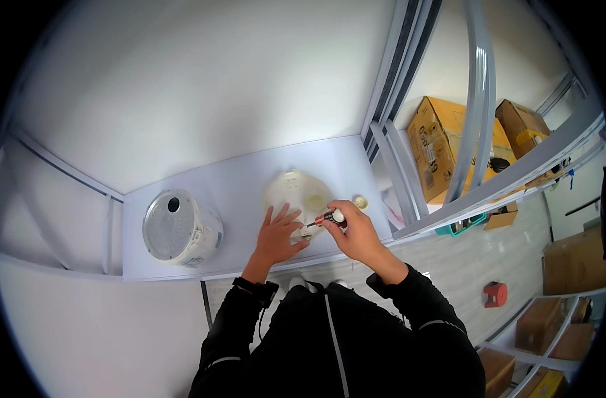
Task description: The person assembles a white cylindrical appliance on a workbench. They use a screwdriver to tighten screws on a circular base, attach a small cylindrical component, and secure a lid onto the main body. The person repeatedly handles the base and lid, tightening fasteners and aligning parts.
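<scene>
My right hand (357,235) is closed round the red-and-black handle of a screwdriver (331,217). Its thin shaft points left, with the tip at the near edge of a cream-white plastic cover (288,188). Whether the tip sits in a screw is too small to tell. My left hand (278,239) lies on the left near side of this cover, fingers spread and the thumb close to the tip. A pale round recess shows in the cover's right half. Just right of my right hand, a small round dish (360,201) holds little items I cannot make out.
A white cylindrical housing (182,229) with a grey round top stands at the left on the pale table (240,176). Metal frame posts (399,176) rise at the table's right end. Beyond them are cardboard boxes (442,149), and a red stool (495,294) on the floor.
</scene>
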The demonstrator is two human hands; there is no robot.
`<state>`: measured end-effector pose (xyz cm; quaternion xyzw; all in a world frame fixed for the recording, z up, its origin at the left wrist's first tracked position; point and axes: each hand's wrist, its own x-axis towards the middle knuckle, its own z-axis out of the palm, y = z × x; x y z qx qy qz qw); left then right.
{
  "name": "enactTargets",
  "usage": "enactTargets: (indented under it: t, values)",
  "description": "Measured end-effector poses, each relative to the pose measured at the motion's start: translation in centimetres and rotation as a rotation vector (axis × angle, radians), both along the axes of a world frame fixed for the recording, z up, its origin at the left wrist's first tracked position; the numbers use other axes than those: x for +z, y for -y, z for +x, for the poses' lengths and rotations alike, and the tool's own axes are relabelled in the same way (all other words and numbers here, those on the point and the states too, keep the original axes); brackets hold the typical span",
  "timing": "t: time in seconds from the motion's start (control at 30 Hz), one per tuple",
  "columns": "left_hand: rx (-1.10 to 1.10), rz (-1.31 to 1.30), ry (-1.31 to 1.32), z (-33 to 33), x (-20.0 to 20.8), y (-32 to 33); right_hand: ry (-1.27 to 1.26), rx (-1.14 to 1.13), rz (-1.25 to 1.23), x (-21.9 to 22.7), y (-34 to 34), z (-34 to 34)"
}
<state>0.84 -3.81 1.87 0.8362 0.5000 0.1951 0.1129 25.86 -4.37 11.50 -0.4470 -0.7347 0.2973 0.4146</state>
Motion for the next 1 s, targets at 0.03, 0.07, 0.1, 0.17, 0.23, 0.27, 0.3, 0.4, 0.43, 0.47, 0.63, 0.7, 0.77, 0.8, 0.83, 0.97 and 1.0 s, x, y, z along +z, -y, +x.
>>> enactTargets:
  t: [0.03, 0.07, 0.1, 0.17, 0.23, 0.27, 0.3, 0.4, 0.43, 0.47, 0.63, 0.7, 0.77, 0.8, 0.83, 0.97, 1.0]
  values:
    - [-0.027, -0.025, 0.007, -0.3, -0.2, -0.4, 0.006, -0.016, -0.01, 0.0, 0.1, -0.6]
    - [-0.054, -0.05, 0.015, -0.5, -0.5, -0.9, 0.012, -0.032, -0.02, 0.0, 0.2, -1.1]
    - [-0.083, -0.076, 0.023, -0.6, -0.9, -1.2, 0.02, -0.051, -0.013, 0.0, 0.3, -1.5]
    - [-0.095, -0.08, 0.039, -0.9, -1.5, -1.6, 0.034, -0.092, 0.0, -0.1, 0.6, -2.4]
    - [-0.104, -0.079, 0.054, -1.1, -2.1, -1.9, 0.007, -0.137, -0.036, -0.2, 0.7, -3.0]
    - [-0.108, -0.076, 0.06, -1.1, -2.1, -1.9, -0.008, -0.163, -0.054, -0.3, 0.9, -3.4]
    - [-0.112, -0.073, 0.067, -1.1, -2.1, -1.9, 0.002, -0.19, -0.044, -0.2, 1.1, -3.7]
    - [-0.142, -0.003, 0.04, -1.3, -0.8, -2.5, 0.017, -0.263, -0.027, 0.2, 1.7, -4.4]
    - [-0.152, -0.013, 0.049, -1.3, -1.0, -2.6, 0.013, -0.282, -0.032, -0.1, 1.9, -4.6]
    - [-0.16, -0.018, 0.056, -1.4, -1.0, -2.8, 0.006, -0.298, -0.033, -0.1, 2.0, -4.8]
    - [-0.157, -0.091, 0.043, -1.5, -1.0, -3.0, 0.028, -0.367, -0.059, 0.4, 3.2, -6.1]
    - [-0.144, -0.126, -0.002, -1.4, -0.6, -3.1, 0.022, -0.386, -0.046, 0.3, 3.5, -6.3]
    - [-0.146, -0.175, -0.022, -1.2, -0.1, -3.1, 0.022, -0.4, -0.041, -0.2, 3.6, -6.3]
    - [-0.144, -0.2, -0.031, -1.2, 0.2, -3.1, 0.037, -0.408, -0.04, -0.1, 3.7, -6.3]
    - [-0.147, -0.22, -0.038, -1.2, 0.4, -3.2, 0.053, -0.415, -0.038, 0.0, 3.8, -6.4]
    - [-0.145, -0.286, -0.053, -1.1, 0.7, -3.4, 0.077, -0.414, -0.062, 0.2, 3.9, -6.6]
    - [-0.142, -0.299, -0.055, -1.0, 0.7, -3.3, 0.094, -0.41, -0.05, 0.3, 3.9, -6.7]
